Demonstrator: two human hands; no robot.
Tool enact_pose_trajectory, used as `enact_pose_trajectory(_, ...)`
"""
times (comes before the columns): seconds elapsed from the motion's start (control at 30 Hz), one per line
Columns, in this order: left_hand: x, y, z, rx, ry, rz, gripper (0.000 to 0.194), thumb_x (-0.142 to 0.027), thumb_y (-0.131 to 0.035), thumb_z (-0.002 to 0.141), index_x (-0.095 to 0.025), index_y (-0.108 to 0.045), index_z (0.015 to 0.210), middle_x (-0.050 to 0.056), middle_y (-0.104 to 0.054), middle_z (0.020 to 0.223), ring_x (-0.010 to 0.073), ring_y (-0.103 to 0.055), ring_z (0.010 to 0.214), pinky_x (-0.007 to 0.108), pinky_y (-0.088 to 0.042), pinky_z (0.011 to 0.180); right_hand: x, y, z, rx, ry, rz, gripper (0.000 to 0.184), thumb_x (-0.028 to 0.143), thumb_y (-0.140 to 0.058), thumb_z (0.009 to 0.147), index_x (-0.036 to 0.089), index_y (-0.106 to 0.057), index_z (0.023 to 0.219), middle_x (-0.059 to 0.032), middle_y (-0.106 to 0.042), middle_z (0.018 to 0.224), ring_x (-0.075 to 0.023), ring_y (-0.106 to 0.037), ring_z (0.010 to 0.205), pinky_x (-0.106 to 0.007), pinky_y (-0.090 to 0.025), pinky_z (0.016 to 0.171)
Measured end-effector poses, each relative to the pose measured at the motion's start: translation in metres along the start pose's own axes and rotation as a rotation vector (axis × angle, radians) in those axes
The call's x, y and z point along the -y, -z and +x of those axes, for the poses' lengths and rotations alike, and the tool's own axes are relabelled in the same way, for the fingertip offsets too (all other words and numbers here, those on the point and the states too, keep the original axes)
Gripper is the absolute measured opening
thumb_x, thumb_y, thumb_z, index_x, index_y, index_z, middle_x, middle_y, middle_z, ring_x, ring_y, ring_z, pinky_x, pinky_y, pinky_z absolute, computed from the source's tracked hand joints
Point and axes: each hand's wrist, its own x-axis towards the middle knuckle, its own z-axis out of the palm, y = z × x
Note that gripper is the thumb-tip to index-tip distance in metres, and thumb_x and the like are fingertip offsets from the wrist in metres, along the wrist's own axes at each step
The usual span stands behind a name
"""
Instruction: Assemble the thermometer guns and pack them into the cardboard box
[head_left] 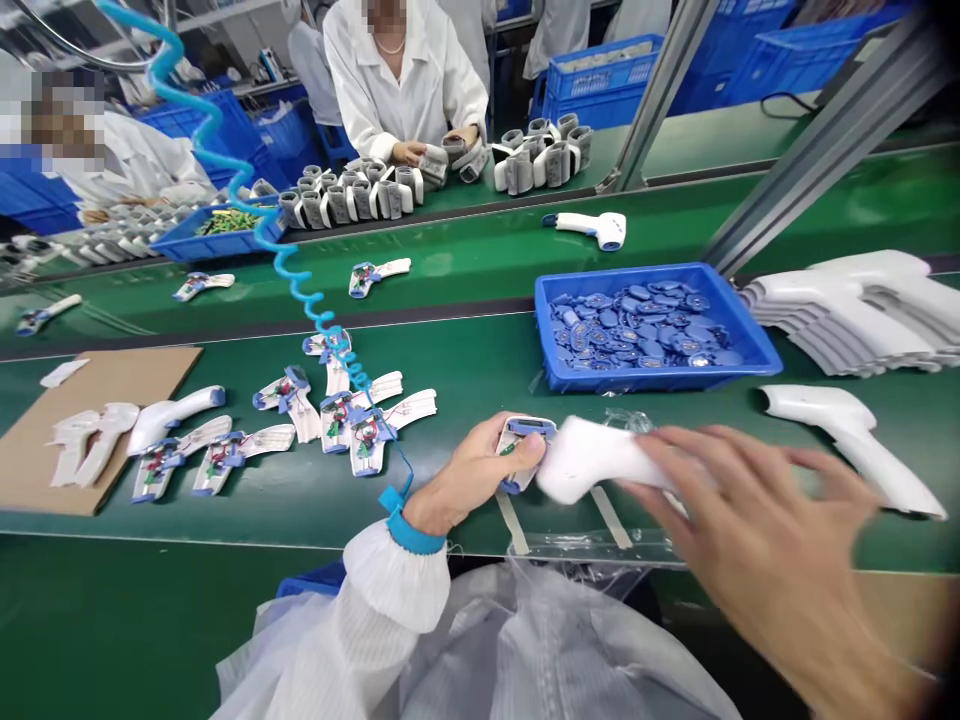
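Observation:
My left hand (472, 465), with a blue strap at the wrist, grips an open thermometer half (520, 436) with blue parts inside; its handle is hidden by my fingers. Close beside it, my right hand (757, 510) holds a white thermometer shell (592, 455) by the handle end, smeared by motion. Whether the two pieces touch I cannot tell. To the left lie several open halves (367, 445) with green boards and red wires. A closed-looking white shell (855, 440) rests on the bench at right.
A blue tray (551, 378) of small blue parts stands behind my hands. Stacked white shells (862, 310) are at right, cardboard (30, 450) at left. A coiled blue cord (292, 275) hangs across the bench. Beyond the green conveyor (465, 270), a co-worker (405, 90) handles grey-white parts.

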Motion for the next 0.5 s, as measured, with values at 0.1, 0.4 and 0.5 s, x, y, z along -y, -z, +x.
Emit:
enact_pose_trajectory(0.1,0.003,-0.002,-0.002,-0.051,-0.018,0.099,0.053,-0.051,-0.083,0.081,-0.014,-0.067,0.116,0.009,-0.07,0.107,0.02,-0.064,0.093,0.028,-0.049,0.079,0.037,-0.014,0.024,-0.017,0.193,-0.039,0.025,0.026,-0.061,0.102,0.022,-0.063,0.126,-0.0083,-0.075,0.122,-0.0302,-0.068,0.111,-0.051,-0.036,0.101)
enact_pose_trajectory(0.4,-0.007,0.005,-0.017,-0.147,-0.032,0.504,0.039,-0.054,-0.076,0.085,-0.019,-0.066,0.099,0.002,-0.068,0.088,0.0163,-0.057,0.075,0.027,-0.041,0.064,0.028,-0.028,0.043,0.51,-0.234,0.759,0.046,0.056,-0.059,0.098,0.027,-0.062,0.134,-0.0082,-0.072,0.124,-0.0264,-0.071,0.104,-0.038,-0.057,0.083)
enact_pose_trajectory(0.5,-0.008,0.005,-0.019,-0.185,-0.036,0.58,0.044,-0.055,-0.083,0.077,-0.02,-0.064,0.095,-0.002,-0.066,0.081,0.0144,-0.053,0.07,0.027,-0.036,0.06,0.041,-0.026,0.061,0.46,-0.314,0.958,0.049,0.061,-0.051,0.1,0.028,-0.063,0.135,-0.0092,-0.068,0.132,-0.0243,-0.068,0.114,-0.035,-0.057,0.087)
